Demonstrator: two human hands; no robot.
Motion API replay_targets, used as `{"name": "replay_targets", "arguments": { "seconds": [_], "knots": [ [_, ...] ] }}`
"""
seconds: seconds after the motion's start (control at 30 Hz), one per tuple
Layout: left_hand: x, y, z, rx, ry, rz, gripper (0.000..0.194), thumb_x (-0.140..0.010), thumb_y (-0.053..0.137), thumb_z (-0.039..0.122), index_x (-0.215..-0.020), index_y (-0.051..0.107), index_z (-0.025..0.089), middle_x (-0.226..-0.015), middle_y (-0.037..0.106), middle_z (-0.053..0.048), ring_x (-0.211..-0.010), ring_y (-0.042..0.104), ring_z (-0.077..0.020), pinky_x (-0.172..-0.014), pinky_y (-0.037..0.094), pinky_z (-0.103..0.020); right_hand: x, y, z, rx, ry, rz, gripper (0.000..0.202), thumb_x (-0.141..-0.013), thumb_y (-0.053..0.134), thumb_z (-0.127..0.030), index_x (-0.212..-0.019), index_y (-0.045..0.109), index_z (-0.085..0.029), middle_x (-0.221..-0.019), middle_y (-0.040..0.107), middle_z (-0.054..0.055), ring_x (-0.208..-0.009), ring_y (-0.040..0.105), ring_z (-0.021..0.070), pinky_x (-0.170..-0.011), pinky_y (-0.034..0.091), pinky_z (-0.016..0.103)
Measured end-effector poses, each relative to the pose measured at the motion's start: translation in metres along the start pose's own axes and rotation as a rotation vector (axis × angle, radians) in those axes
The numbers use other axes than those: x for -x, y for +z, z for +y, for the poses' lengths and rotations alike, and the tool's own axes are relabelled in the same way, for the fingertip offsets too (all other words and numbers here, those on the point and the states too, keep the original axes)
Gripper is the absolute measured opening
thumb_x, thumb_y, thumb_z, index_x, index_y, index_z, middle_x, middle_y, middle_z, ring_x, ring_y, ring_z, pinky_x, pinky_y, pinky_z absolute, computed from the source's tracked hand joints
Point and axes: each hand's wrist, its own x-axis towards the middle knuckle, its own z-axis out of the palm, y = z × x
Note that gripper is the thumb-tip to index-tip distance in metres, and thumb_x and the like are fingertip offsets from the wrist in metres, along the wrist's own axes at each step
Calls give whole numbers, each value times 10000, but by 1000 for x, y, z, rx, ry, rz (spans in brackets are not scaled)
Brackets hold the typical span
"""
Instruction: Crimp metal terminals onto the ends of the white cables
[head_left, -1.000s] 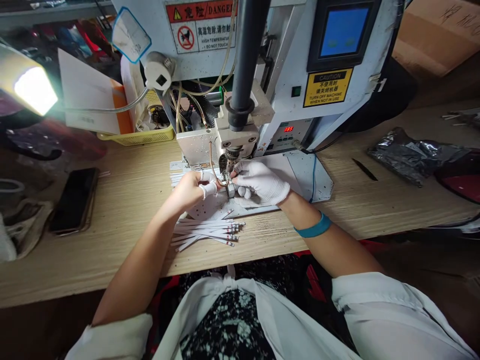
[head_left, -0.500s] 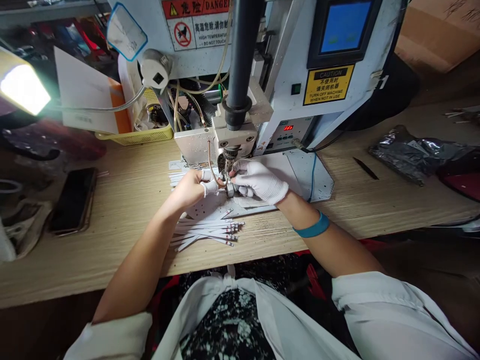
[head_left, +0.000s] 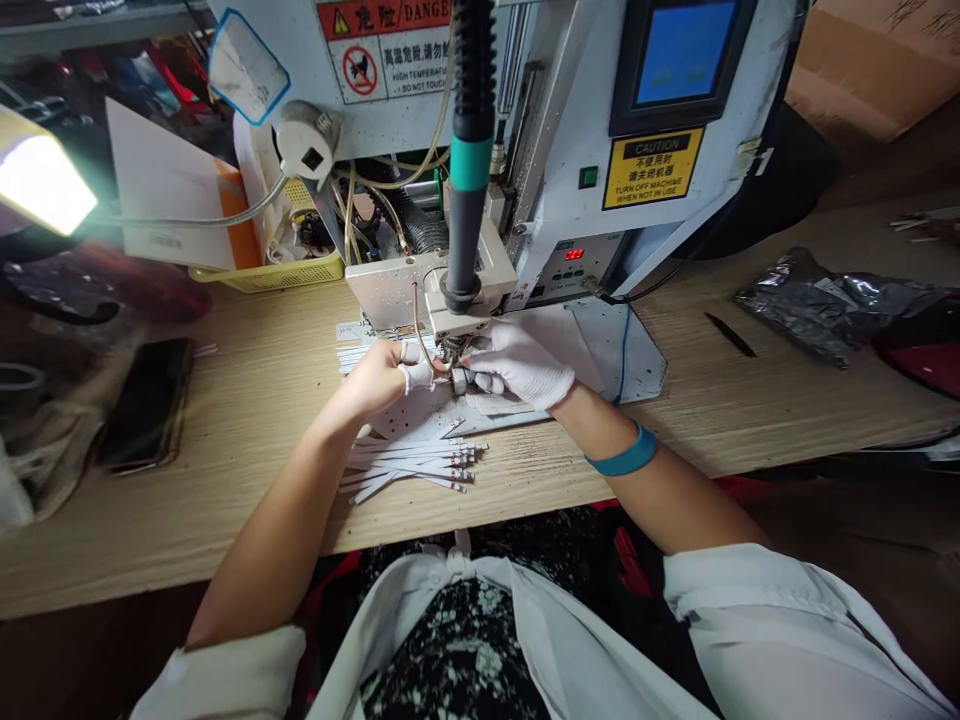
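My left hand (head_left: 386, 376), with white covers on some fingers, is closed in a pinch at the small metal fixture (head_left: 459, 380) beneath the machine head. From the right my right hand (head_left: 525, 365), in a white glove, pinches at the same spot. Whatever lies between the fingertips is too small and hidden to name. Just above them the soldering iron (head_left: 466, 230) is lowered, its tip close to the fingers. A thin copper-coloured tube (head_left: 418, 315) curves down beside my left fingers. Several white flat strips with small ends (head_left: 412, 465) lie in a pile nearer to me.
More white strips (head_left: 349, 357) lie left of the fixture. The machine (head_left: 555, 180) with its screen (head_left: 686, 50) stands behind. A phone (head_left: 146, 403) and lamp (head_left: 45, 175) are left, with a yellow basket (head_left: 277, 278) behind. Tweezers (head_left: 729, 334) and a silvery bag (head_left: 806, 300) lie right.
The soldering iron and its holder have come down towards the fixture, and the teal band and ribbed hose now show. The red display reading has changed. Both hands stay nearly where they were.
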Motion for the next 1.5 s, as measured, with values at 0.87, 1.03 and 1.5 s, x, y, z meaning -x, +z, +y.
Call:
{"name": "replay_targets", "arguments": {
  "seconds": [0.87,1.03,1.5],
  "knots": [
    [23,-11,5,-500,-38,-118,227,-717,610,313,-777,774,169,-679,718,-34,-596,587,-172,-548,413,-242,-2,-46,-6,1089,-355,-28,135,-751,659,-148,-821,768,-190,-892,725,26,-844,634,182,-751,442,276],
    [11,0,-7,-780,93,126,236,-770,579,295,-809,741,128,-810,716,-113,-689,625,-225,-614,429,-282,-6,-39,0,1188,-369,-58,86,-791,641,-175,-773,725,-165,-901,708,54,-843,612,192,-746,428,290],
    [8,-3,-5,-558,98,97,185,-760,524,305,-707,635,167,-639,627,-40,-597,534,-175,-563,373,-255,1,-22,0,126,-71,-22,178,-712,759,-206,-800,617,-147,-600,580,-10,-475,526,87,-389,427,199]
  ]
}}
